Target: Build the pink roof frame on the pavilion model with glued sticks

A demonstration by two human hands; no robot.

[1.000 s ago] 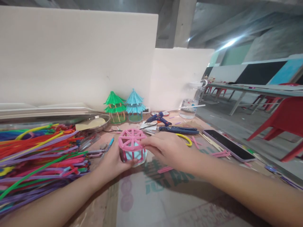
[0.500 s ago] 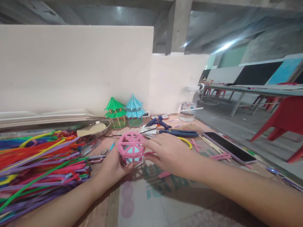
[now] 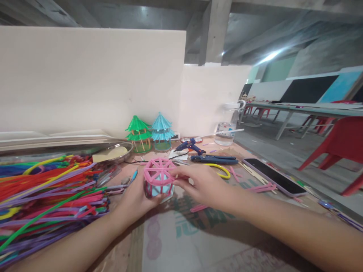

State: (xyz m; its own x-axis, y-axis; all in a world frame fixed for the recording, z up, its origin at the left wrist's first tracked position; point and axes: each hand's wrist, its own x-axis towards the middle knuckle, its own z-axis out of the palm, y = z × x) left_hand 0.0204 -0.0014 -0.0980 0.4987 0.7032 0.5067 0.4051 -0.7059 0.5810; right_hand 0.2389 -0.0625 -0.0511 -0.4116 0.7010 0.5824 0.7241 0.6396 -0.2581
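The left hand [image 3: 135,196] cups the pink pipe-cleaner pavilion frame [image 3: 158,181] from its left side. The right hand [image 3: 201,185] pinches the frame's right rim between its fingertips, beside the pipe-cleaner pile [image 3: 48,196].

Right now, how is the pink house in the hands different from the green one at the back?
The pink house has only a flat wheel of spokes on top; the green house has a pointed two-tier roof. The pink house is gripped by the left hand and touched by the right hand; the green house stands alone by the white board. Both are small and round.
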